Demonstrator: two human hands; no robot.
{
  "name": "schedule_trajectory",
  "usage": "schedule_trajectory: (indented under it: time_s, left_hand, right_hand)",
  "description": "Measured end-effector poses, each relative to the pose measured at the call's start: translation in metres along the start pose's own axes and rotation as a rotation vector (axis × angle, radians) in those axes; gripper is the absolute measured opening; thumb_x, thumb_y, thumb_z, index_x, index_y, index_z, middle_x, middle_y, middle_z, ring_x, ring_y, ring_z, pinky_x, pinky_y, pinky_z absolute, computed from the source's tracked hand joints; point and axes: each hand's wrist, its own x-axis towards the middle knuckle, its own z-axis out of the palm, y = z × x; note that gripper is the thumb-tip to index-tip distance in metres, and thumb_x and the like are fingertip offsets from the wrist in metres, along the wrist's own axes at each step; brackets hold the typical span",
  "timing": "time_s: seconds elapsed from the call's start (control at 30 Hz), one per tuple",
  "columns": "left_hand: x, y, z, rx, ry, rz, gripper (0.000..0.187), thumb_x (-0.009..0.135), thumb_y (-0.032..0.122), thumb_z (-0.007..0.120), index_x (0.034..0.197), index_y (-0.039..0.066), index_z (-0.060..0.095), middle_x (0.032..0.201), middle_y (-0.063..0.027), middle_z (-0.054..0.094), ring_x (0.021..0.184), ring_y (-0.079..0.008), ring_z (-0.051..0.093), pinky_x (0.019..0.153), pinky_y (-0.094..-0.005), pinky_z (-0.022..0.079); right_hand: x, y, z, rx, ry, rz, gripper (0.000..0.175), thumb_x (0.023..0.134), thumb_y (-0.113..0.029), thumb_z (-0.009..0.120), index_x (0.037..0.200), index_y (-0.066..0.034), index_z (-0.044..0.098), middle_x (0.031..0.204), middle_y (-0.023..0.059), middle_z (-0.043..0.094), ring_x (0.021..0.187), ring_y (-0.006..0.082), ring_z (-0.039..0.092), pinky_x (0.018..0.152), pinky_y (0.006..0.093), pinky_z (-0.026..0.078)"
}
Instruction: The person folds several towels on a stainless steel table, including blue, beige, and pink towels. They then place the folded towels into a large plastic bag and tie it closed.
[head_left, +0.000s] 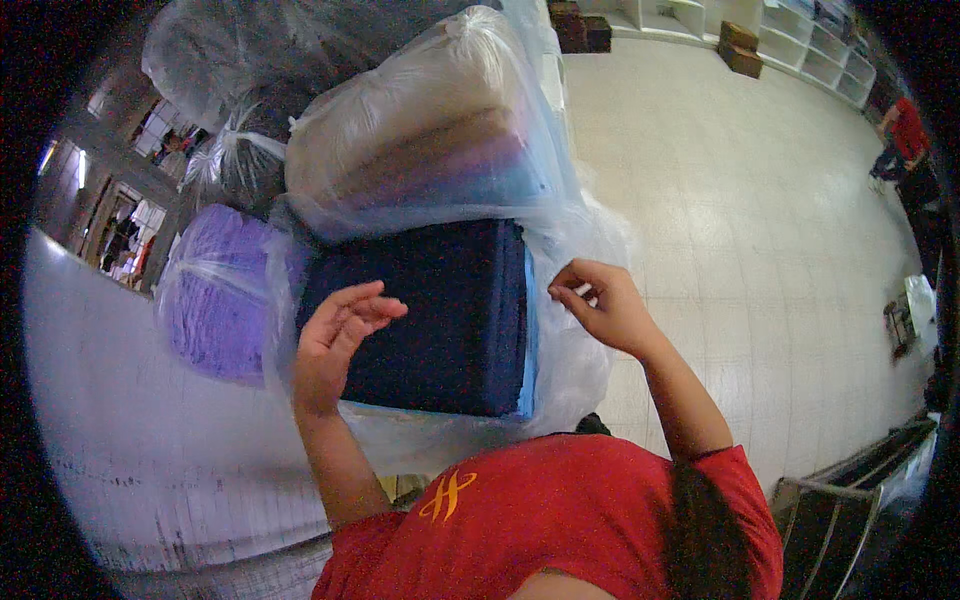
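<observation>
A stack of dark navy folded fabric (427, 322), with light blue layers along its right edge, lies before me in an opened clear plastic bag (577, 360). Over the stack's left part is my left hand (341, 334), fingers bent and apart, with nothing in it. My right hand (604, 304) hovers to the right of the stack, above the loose plastic, its thumb and fingers curled near each other; whether it pinches any film cannot be told. Behind the stack sits a tied plastic bag (420, 135) of folded beige, pink and blue fabrics.
A bag of purple fabric (217, 300) lies at the left, with more plastic bags (240, 52) behind. Brown boxes (741, 49) stand by white shelves (814, 45) across the tiled floor. A person in red (906, 131) is at far right, above a metal-framed rack (832, 517).
</observation>
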Motion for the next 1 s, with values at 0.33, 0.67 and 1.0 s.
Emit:
schedule_trajectory:
  time_s: [0.33,0.67,1.0]
  left_hand:
    - [-0.047,-0.029,0.025,0.604,-0.109,0.690,0.023,0.080,0.013,0.073,0.103,0.013,0.070,0.103,-0.0032,0.068,0.102,-0.0224,0.063,0.093,-0.0376,0.046]
    - [-0.064,-0.042,0.032,0.698,-0.263,0.832,0.022,0.076,0.020,0.076,0.097,0.016,0.070,0.105,-0.0020,0.064,0.108,-0.0234,0.059,0.095,-0.0426,0.042]
    - [-0.191,-0.005,0.148,0.179,-0.589,0.954,0.014,0.078,-0.001,0.070,0.089,0.006,0.068,0.095,-0.0113,0.063,0.094,-0.0296,0.061,0.084,-0.0405,0.049]
  right_hand:
    - [-0.104,-0.087,0.143,0.244,0.541,0.250,0.024,0.092,-0.008,0.063,0.114,-0.0004,0.064,0.112,0.0142,0.067,0.104,0.0222,0.066,0.089,0.0336,0.053]
    - [-0.122,-0.099,0.208,-0.096,0.941,0.066,0.044,0.085,0.009,0.058,0.127,-0.0037,0.055,0.105,0.0132,0.067,0.096,0.0208,0.067,0.087,0.0328,0.051]
    - [-0.408,-0.203,0.264,-0.406,1.296,0.392,0.021,0.089,-0.006,0.061,0.109,-0.0076,0.064,0.089,0.0111,0.065,0.077,0.0253,0.066,0.069,0.0351,0.053]
